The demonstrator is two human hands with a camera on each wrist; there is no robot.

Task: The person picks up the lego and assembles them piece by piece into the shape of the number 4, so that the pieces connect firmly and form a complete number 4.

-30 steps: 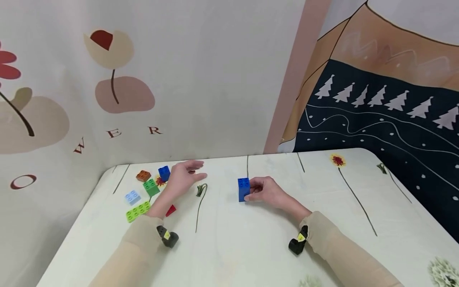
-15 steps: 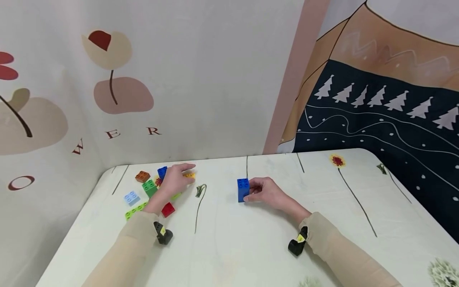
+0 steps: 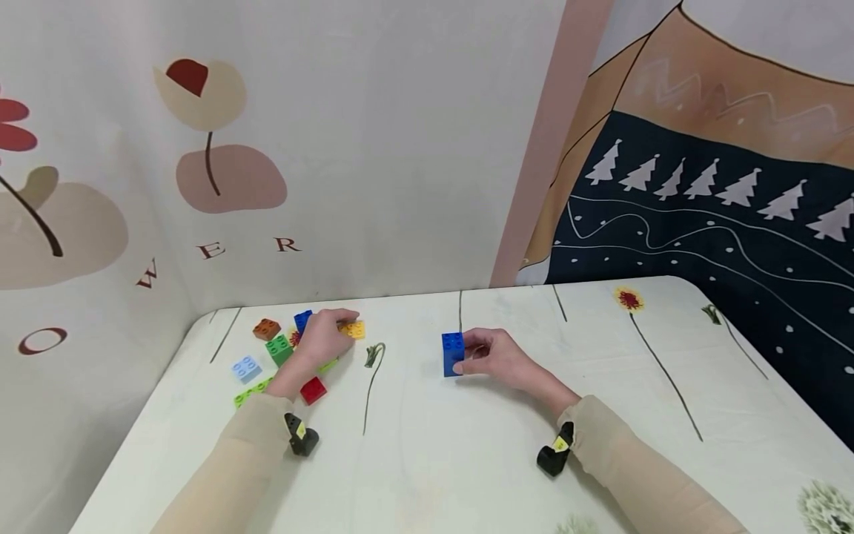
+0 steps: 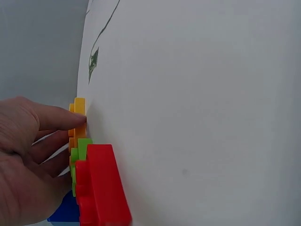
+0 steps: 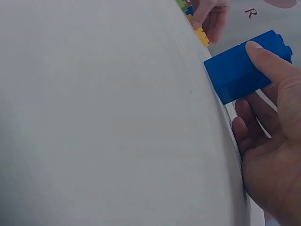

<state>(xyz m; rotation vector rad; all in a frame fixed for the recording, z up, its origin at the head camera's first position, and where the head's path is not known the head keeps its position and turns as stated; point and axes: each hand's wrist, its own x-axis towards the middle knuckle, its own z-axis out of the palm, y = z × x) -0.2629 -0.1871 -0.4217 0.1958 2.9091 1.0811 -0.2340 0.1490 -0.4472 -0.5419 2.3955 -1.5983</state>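
Note:
My right hand (image 3: 497, 356) pinches a tall blue toy brick (image 3: 453, 354) standing upright on the table, studs up. In the right wrist view, the thumb lies along one side of the blue brick (image 5: 244, 68), with the fingers behind it. Over at the left group, my left hand (image 3: 322, 341) grips a yellow toy brick (image 3: 356, 330), partly covered by the fingers. The left wrist view has the thumb tip against the yellow brick (image 4: 80, 107). Close by the left hand are a red brick (image 3: 313, 390) and a partly hidden lime brick (image 3: 328, 366).
Left of the left hand lie a green brick (image 3: 279, 350), an orange-brown brick (image 3: 267, 329), a light blue brick (image 3: 247, 368) and a long lime brick (image 3: 252, 393). Another blue brick (image 3: 303, 320) sits behind the hand. A printed white cloth (image 3: 427, 460) covers the table.
My left hand has come down and left onto the yellow brick, its fingers closing around it. The red brick has come into view. My right hand stays on the tall blue brick.

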